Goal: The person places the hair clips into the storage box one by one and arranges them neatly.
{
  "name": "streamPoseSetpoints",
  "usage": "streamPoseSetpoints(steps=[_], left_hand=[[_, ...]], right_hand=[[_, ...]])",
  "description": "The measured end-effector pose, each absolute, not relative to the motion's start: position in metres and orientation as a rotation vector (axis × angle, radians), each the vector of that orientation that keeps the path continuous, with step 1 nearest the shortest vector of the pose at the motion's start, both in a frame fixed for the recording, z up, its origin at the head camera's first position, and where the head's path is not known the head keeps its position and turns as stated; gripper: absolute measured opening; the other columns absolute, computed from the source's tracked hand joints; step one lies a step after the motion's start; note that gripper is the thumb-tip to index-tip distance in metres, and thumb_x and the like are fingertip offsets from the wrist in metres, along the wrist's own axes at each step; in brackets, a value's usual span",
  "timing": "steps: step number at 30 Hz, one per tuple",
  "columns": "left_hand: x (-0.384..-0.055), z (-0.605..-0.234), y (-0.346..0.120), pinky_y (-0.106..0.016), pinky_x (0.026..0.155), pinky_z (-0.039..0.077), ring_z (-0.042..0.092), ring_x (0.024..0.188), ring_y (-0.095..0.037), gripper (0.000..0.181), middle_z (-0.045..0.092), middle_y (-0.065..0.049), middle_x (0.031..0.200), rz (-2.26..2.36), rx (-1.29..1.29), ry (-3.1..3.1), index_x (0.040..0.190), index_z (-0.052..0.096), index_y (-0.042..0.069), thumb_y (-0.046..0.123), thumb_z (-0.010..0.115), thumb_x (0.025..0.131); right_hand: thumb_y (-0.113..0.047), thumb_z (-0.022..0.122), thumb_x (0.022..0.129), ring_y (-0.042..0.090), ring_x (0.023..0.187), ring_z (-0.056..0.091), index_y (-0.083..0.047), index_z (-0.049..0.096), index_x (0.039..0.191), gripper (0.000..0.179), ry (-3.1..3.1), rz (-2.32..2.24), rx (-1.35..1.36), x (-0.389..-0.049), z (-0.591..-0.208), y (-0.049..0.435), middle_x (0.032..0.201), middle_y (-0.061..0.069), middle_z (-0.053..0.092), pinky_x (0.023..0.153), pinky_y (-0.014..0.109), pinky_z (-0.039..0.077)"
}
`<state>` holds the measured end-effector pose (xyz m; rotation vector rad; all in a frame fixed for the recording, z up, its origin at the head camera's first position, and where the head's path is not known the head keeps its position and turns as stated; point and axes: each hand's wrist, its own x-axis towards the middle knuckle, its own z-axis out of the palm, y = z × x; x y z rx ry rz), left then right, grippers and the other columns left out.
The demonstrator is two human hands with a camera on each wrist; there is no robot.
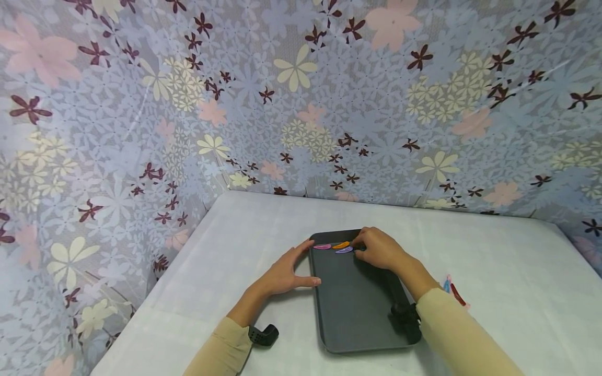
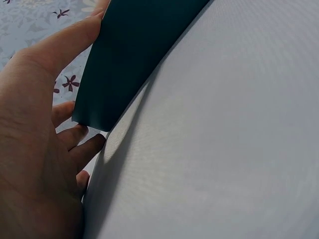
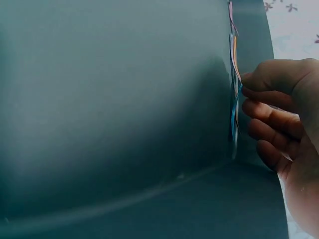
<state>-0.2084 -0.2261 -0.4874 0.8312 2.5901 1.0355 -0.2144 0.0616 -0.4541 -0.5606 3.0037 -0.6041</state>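
A dark grey rectangular tray (image 1: 359,318) lies on the white-covered table. Inside, along its far wall, are a pink snap hair clip (image 1: 322,247), an orange hair clip (image 1: 340,245) and a purple hair clip (image 1: 344,250). My right hand (image 1: 381,249) is at the tray's far right corner, its thumb and index finger pinching a blue hair clip (image 3: 233,118) low by the wall. Fingers mostly hide that clip in the head view. With thumb and fingers spread, my left hand (image 1: 284,272) touches the tray's left rim near the far corner.
Right of the tray, partly behind the right forearm, lies a pink-edged piece with a red hair clip (image 1: 458,295) and a blue one. Black wrist cameras sit on both wrists. Flower-patterned fabric (image 1: 301,104) rises behind the table.
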Motion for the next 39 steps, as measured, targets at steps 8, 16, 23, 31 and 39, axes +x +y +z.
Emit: streamPoseSetpoints(steps=[8, 16, 23, 31, 39], left_hand=[[-0.209, -0.488, -0.226, -0.055, 0.112, 0.027, 0.025, 0.144, -0.023, 0.097, 0.025, 0.008, 0.156, 1.043, 0.819, 2.586, 0.148, 0.017, 0.043, 0.066, 0.069, 0.070], [-0.209, -0.488, -0.227, -0.056, 0.112, 0.026, 0.025, 0.144, -0.023, 0.097, 0.024, 0.009, 0.156, 1.043, 0.806, 2.593, 0.148, 0.018, 0.043, 0.067, 0.069, 0.069], [-0.209, -0.488, -0.227, -0.056, 0.112, 0.028, 0.026, 0.144, -0.023, 0.097, 0.026, 0.008, 0.155, 1.044, 0.826, 2.593, 0.149, 0.018, 0.041, 0.067, 0.069, 0.070], [-0.209, -0.488, -0.226, -0.056, 0.112, 0.027, 0.025, 0.144, -0.023, 0.096, 0.025, 0.009, 0.156, 1.043, 0.813, 2.588, 0.148, 0.018, 0.044, 0.067, 0.068, 0.070], [-0.208, -0.487, -0.227, -0.056, 0.112, 0.028, 0.027, 0.144, -0.023, 0.096, 0.026, 0.008, 0.155, 1.045, 0.823, 2.592, 0.148, 0.018, 0.044, 0.067, 0.068, 0.070]], right_hand=[[-0.019, 0.068, 0.083, 0.019, 0.092, 0.058, -0.013, 0.073, 0.104, 0.022, 3.010, -0.617, -0.580, -0.214, -0.457, 0.062, 0.101, 0.002, 0.064, 0.083, 0.042, 0.048], [-0.022, 0.071, 0.082, 0.017, 0.087, 0.057, -0.014, 0.073, 0.103, 0.023, 3.032, -0.598, -0.588, -0.214, -0.458, 0.058, 0.098, 0.002, 0.064, 0.079, 0.040, 0.048], [-0.033, 0.072, 0.082, 0.013, 0.077, 0.055, -0.017, 0.075, 0.098, 0.023, 3.074, -0.572, -0.562, -0.216, -0.460, 0.055, 0.090, -0.001, 0.063, 0.070, 0.035, 0.046], [-0.029, 0.074, 0.081, 0.012, 0.073, 0.054, -0.019, 0.075, 0.093, 0.016, 3.118, -0.538, -0.531, -0.216, -0.463, 0.053, 0.087, -0.002, 0.061, 0.067, 0.033, 0.046], [-0.029, 0.074, 0.081, 0.011, 0.073, 0.054, -0.020, 0.075, 0.095, 0.016, 3.120, -0.563, -0.545, -0.217, -0.464, 0.052, 0.088, -0.002, 0.062, 0.067, 0.032, 0.045]])
